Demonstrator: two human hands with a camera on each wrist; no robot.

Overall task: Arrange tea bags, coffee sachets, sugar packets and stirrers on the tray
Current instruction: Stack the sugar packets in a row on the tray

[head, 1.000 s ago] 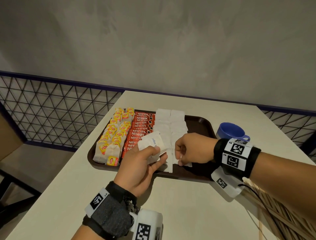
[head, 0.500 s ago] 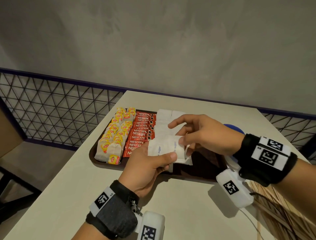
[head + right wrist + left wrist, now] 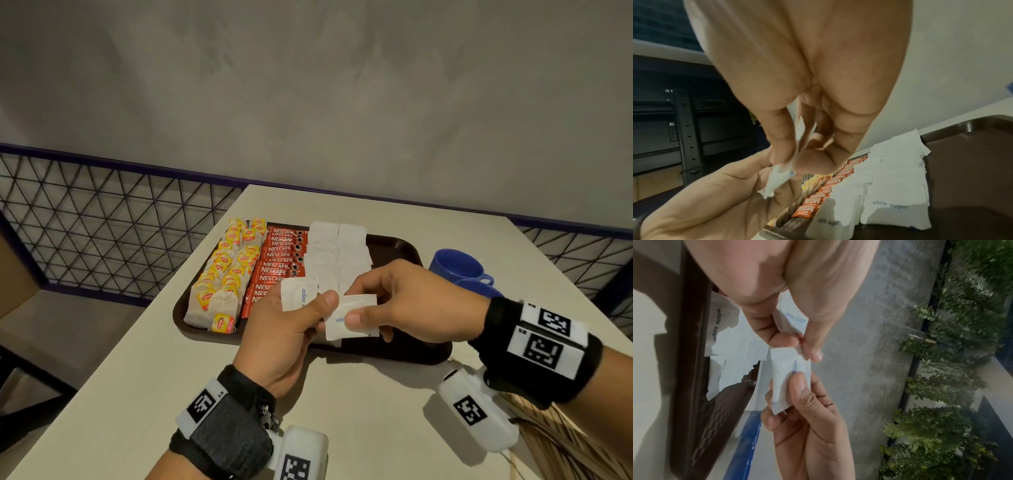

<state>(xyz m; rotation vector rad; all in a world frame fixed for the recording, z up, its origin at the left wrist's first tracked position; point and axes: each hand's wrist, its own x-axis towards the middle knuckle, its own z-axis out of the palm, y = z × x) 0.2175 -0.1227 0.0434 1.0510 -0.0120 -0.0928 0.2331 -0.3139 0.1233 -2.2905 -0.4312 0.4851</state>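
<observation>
The right hand's (image 3: 407, 301) thumb and fingers are pinching one white sugar packet (image 3: 354, 317) just above the near edge of the brown tray (image 3: 394, 246), while the left hand (image 3: 284, 329) beside it is gripping a small stack of sugar packets (image 3: 298, 298) between thumb and curled fingers. Below them, on the tray, two columns of white sugar packets (image 3: 337, 253) are lying beside a row of red coffee sachets (image 3: 282, 263) and, further left, yellow-tagged tea bags (image 3: 226, 274). A blue mug (image 3: 455, 267) is standing on the table (image 3: 359, 428) just right of the tray, and wooden stirrers (image 3: 561, 445) are lying near the right wrist.

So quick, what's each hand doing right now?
Left hand: holding sugar packets.
Right hand: pinching one sugar packet it is taking from the left.
</observation>
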